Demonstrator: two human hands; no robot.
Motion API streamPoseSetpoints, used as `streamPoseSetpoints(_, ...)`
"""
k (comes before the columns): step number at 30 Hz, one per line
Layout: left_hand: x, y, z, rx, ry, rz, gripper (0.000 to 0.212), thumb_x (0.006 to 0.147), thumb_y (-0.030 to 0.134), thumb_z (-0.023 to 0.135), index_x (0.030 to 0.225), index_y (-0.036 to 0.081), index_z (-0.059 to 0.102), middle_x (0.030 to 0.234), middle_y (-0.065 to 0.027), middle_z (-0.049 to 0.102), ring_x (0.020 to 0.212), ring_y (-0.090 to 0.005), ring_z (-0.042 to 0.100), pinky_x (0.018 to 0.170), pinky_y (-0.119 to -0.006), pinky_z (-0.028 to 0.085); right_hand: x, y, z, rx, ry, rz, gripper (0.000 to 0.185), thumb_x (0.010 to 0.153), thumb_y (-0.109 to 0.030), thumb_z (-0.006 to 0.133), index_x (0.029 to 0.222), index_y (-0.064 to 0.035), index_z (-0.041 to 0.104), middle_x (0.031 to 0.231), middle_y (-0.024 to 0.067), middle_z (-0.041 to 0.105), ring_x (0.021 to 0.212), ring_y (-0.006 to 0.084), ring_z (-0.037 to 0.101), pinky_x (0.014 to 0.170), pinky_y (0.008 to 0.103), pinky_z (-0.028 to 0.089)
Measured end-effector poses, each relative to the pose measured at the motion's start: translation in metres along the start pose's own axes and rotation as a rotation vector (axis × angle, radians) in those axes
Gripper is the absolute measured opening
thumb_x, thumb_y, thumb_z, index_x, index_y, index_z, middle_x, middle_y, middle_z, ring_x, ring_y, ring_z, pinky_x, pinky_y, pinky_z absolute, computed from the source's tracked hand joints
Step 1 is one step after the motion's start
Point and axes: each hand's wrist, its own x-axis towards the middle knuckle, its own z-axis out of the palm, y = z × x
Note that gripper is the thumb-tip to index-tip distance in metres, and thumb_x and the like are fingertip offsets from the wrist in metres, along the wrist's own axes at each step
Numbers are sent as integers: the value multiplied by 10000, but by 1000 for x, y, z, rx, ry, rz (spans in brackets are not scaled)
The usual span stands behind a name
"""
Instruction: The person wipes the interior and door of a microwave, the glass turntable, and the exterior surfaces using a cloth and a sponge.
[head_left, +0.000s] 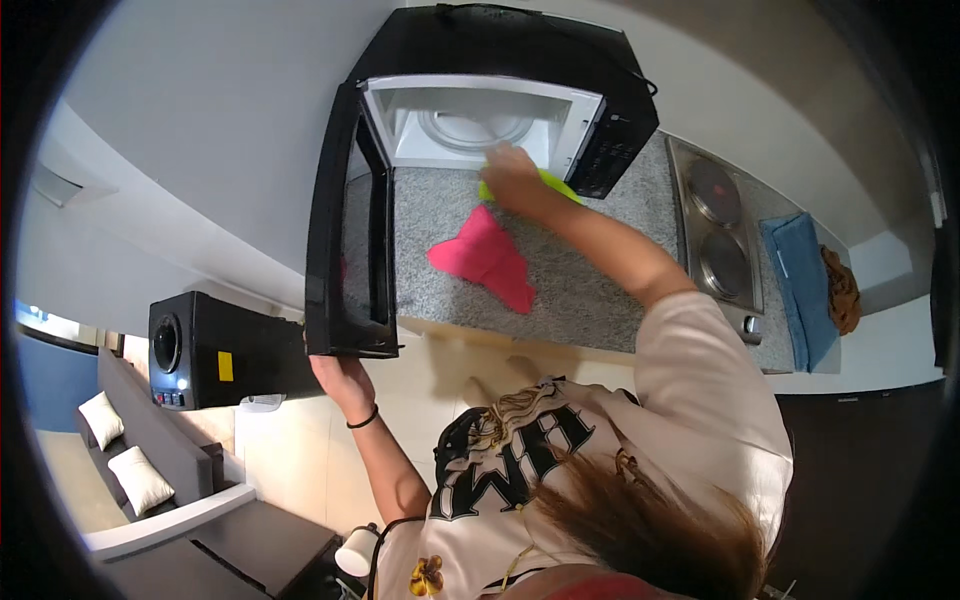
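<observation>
A black microwave oven (517, 49) stands on the speckled grey countertop (585, 300) with its door (349, 225) swung wide. Inside its white cavity lies a round glass turntable (476, 129). My right hand (510, 176) is at the front edge of the cavity, over a yellow-green cloth (559, 186) that it partly covers; whether the fingers grip the cloth is unclear. My left hand (343, 382) is at the lower outer corner of the door, its fingertips hidden behind it. A crumpled pink cloth (487, 255) lies on the countertop between the door and my right forearm.
Right of the microwave is a two-plate electric hob (718, 225), then a folded blue cloth (801, 289) and a brown cloth (840, 289). A black speaker (225, 352) stands beyond the door at left. A grey sofa (161, 435) with pale cushions is farther left.
</observation>
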Motion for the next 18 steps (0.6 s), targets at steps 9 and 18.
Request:
streamPoseSetpoints(9, 5, 8, 8, 99, -76, 9, 544, 998, 331, 482, 1435, 28, 369, 1446, -121, 423, 1303, -264, 425, 1104, -436, 314, -50, -97, -66, 351, -287, 353, 321, 763, -386, 659, 902, -97, 681, 976, 221, 631, 862, 343, 666, 708, 481, 531)
streamPoseSetpoints(18, -19, -5, 25, 488, -359, -162, 361, 973, 204, 540, 1223, -57, 536, 1080, -59, 573, 1017, -133, 523, 918, -278, 406, -177, 18, -164, 422, -652, 495, 459, 739, -452, 709, 1093, -160, 687, 947, 165, 691, 915, 378, 652, 814, 458, 511)
